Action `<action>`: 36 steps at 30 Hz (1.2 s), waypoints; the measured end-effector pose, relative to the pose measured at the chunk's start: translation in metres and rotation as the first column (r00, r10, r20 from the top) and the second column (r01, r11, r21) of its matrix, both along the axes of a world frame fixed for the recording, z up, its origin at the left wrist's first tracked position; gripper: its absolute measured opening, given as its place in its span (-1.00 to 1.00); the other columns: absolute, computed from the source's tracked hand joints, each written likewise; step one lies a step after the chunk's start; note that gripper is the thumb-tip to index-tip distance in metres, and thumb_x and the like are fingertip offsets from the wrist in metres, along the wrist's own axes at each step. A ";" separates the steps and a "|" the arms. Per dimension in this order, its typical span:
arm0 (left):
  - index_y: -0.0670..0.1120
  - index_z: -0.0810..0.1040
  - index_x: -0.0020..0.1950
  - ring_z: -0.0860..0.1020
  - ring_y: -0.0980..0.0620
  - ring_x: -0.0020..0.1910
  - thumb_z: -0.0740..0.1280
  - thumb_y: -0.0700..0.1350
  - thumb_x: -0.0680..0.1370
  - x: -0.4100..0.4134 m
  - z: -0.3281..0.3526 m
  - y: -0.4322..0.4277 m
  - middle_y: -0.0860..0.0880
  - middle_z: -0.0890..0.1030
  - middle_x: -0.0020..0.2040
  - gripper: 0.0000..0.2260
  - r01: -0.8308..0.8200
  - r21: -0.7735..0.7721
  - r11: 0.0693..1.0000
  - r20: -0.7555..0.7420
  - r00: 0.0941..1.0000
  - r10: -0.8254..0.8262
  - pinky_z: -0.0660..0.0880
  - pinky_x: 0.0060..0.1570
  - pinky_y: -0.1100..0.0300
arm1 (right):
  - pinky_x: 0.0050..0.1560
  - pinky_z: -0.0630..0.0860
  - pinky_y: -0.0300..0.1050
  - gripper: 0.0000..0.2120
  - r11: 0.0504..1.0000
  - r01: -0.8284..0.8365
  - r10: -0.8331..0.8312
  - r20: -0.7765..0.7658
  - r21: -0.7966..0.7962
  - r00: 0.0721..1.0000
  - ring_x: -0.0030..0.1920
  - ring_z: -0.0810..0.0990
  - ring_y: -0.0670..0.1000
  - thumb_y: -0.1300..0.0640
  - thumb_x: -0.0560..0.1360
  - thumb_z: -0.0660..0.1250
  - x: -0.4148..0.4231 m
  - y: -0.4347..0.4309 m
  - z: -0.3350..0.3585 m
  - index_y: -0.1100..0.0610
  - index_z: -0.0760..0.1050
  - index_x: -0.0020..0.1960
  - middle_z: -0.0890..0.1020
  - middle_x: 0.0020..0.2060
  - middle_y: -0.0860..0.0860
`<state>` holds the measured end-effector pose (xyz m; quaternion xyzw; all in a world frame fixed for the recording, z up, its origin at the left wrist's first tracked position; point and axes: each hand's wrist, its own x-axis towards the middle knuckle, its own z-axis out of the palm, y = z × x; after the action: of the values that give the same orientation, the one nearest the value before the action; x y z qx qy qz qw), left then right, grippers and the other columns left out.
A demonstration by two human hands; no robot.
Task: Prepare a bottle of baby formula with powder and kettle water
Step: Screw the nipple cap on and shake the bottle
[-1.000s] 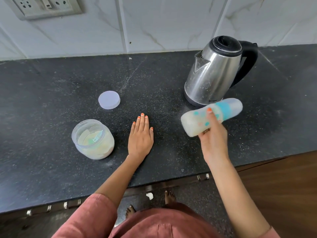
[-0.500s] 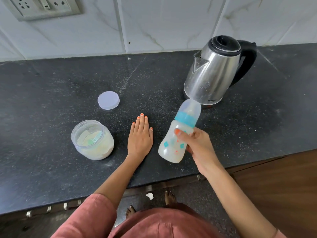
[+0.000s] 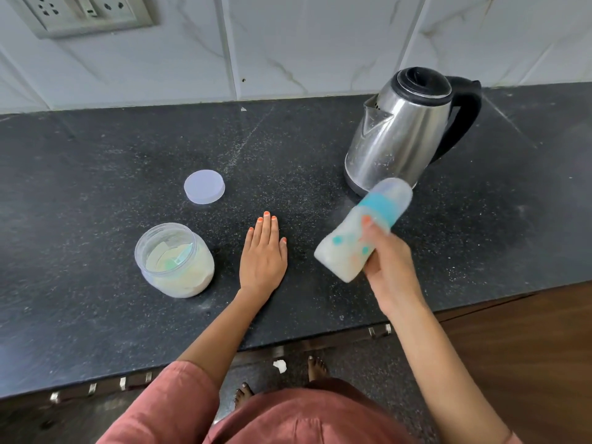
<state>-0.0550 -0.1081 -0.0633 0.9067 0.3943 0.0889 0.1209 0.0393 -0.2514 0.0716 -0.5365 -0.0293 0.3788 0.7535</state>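
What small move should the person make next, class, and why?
Probably stand the bottle upright on the countertop: the right hand grips it tilted in the air, capped, its contents milky, while the powder jar stands open, its lid lying apart.

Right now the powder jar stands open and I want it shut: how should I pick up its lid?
Grip the lid by its rim, coming straight down from above, pinching opposite edges. It lies flat on the counter, a low round disc clear of the jar, so only its thin edge offers purchase.
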 end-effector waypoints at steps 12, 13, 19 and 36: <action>-0.21 0.08 0.49 0.07 -0.09 0.50 -0.09 -0.03 0.63 0.000 0.001 0.000 -0.16 0.11 0.51 -0.53 -0.002 -0.002 1.000 0.011 1.000 0.002 -0.06 0.45 0.07 | -0.11 0.60 -0.16 -0.91 0.998 0.059 -0.059 -0.015 0.035 0.998 -0.17 0.64 -0.13 0.18 0.46 0.31 0.001 0.003 0.004 0.09 0.54 -0.05 0.67 -0.18 -0.06; -0.21 0.07 0.49 0.06 -0.08 0.50 -0.06 -0.04 0.65 0.000 0.001 0.000 -0.15 0.10 0.51 -0.55 0.000 0.000 1.000 0.010 1.000 0.000 -0.06 0.45 0.07 | -0.10 0.61 -0.17 -0.89 0.985 0.144 -0.137 -0.074 0.095 0.988 -0.14 0.65 -0.13 0.16 0.48 0.29 0.004 0.006 0.005 0.09 0.52 0.00 0.66 -0.13 -0.06; -0.20 0.01 0.50 0.00 -0.06 0.51 -0.03 -0.05 0.65 0.000 -0.001 0.001 -0.14 0.03 0.53 -0.54 0.008 -0.001 1.000 -0.016 1.000 -0.008 -0.11 0.46 0.09 | -0.15 0.58 -0.19 -0.91 0.960 -0.233 0.256 0.160 -0.154 0.953 -0.21 0.63 -0.09 0.21 0.36 0.41 -0.016 0.000 0.001 0.08 0.56 -0.16 0.67 -0.31 -0.08; -0.20 0.04 0.50 0.03 -0.06 0.51 -0.04 -0.05 0.65 0.000 0.000 0.000 -0.14 0.06 0.53 -0.55 -0.001 0.002 1.000 0.008 1.000 0.001 -0.09 0.46 0.09 | -0.03 0.58 -0.16 -0.88 0.987 0.116 -0.108 -0.068 0.112 0.992 -0.09 0.62 -0.12 0.14 0.47 0.29 0.003 0.011 0.008 0.05 0.49 0.01 0.63 -0.11 -0.06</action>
<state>-0.0551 -0.1082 -0.0636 0.9063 0.3941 0.0928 0.1215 0.0424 -0.2401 0.0792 -0.4808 0.0021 0.3498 0.8040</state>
